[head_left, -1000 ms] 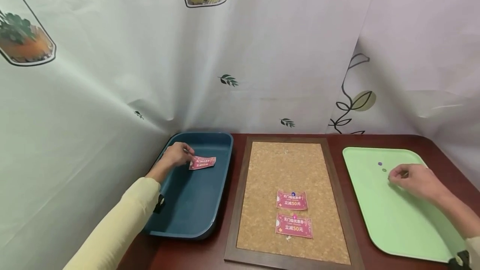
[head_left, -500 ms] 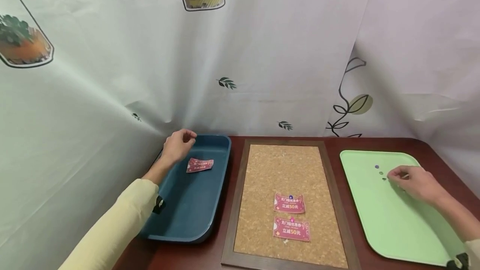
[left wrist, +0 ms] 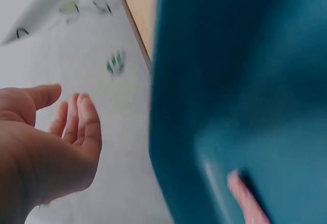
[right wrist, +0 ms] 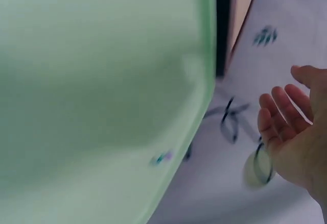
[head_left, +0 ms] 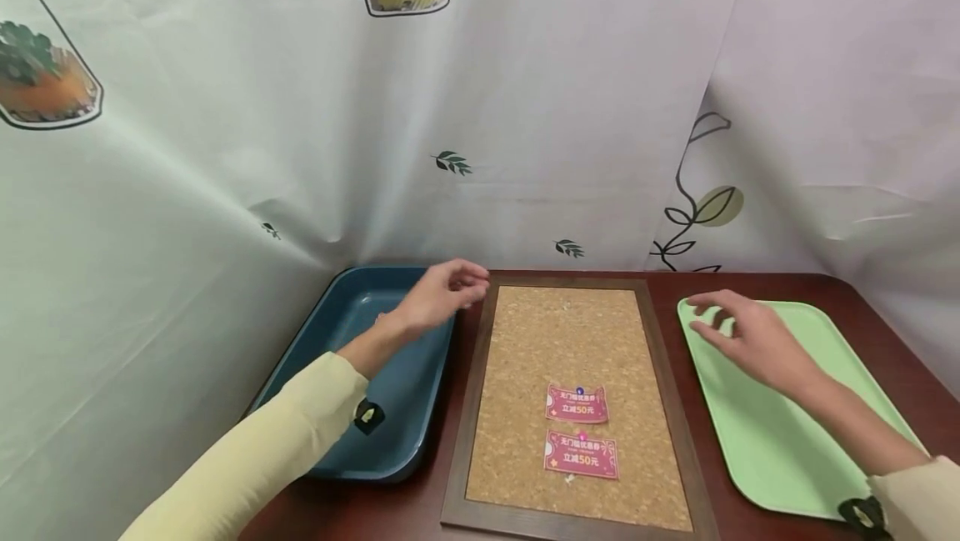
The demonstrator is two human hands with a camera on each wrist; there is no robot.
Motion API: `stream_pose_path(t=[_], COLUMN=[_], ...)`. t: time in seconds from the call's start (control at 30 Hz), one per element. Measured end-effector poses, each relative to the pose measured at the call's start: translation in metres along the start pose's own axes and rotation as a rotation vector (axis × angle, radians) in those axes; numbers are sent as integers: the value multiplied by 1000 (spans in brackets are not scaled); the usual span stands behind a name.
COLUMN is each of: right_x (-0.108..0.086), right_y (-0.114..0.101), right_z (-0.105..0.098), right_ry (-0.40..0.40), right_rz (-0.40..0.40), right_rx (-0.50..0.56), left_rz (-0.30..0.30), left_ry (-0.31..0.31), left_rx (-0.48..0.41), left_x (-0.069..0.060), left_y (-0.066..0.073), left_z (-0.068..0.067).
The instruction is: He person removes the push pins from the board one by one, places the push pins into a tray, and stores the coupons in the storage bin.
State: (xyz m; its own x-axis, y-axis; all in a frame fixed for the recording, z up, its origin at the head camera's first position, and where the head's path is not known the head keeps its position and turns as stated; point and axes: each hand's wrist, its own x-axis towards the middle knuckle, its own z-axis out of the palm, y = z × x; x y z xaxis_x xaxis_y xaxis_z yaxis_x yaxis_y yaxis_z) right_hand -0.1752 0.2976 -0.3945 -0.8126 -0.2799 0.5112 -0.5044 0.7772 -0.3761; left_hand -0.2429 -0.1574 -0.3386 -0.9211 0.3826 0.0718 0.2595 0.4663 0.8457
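My left hand (head_left: 442, 295) is over the gap between the blue tray (head_left: 360, 468) and the framed cork board (head_left: 570, 341), its fingers loosely bent and nothing held. My right hand (head_left: 750, 341) hovers above the far left part of the green tray (head_left: 757, 474), empty, with thumb and fingers apart. A pink coupon (left wrist: 248, 201) lies in the blue tray in the left wrist view, mostly hidden by my arm in the head view. Small coloured pieces (right wrist: 162, 157) lie near the green tray's edge in the right wrist view. Two pink coupons, upper (head_left: 577, 405) and lower (head_left: 581, 455), are pinned to the cork.
The dark red table (head_left: 337, 508) carries both trays, with the board between them. Behind stands a pale curtain (head_left: 570, 107) printed with plants. Small clear pieces sit near the cork's top (head_left: 566, 305) and bottom (head_left: 569, 479).
My left hand has left the coupon in the blue tray and moved right towards the board. My right hand has lifted from the small pieces, moved left and spread its fingers.
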Motion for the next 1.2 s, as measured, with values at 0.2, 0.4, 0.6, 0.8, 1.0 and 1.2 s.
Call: stream_pose_path(t=[0.2, 0.4, 0.6, 0.8, 1.0, 1.2], right_x=[13, 16, 17, 19, 16, 15], right_y=[-46, -75, -86, -90, -92, -93], right_z=[20, 41, 60, 79, 91, 97], right_ry=[-174, -322, -427, -493, -524, -501], right_rz=[5, 8, 15, 12, 41, 61], right_rx=[144, 318, 350, 386, 407, 406], left_rz=[-93, -164, -203, -236, -182, -102], left_ry=[-157, -228, -296, -316, -302, -280], left_rx=[-153, -107, -109, -76, 90, 241], left_x=[1, -5, -11, -14, -20, -22], left_y=[15, 18, 23, 21, 19, 18], left_z=[36, 70, 100, 119, 130, 135])
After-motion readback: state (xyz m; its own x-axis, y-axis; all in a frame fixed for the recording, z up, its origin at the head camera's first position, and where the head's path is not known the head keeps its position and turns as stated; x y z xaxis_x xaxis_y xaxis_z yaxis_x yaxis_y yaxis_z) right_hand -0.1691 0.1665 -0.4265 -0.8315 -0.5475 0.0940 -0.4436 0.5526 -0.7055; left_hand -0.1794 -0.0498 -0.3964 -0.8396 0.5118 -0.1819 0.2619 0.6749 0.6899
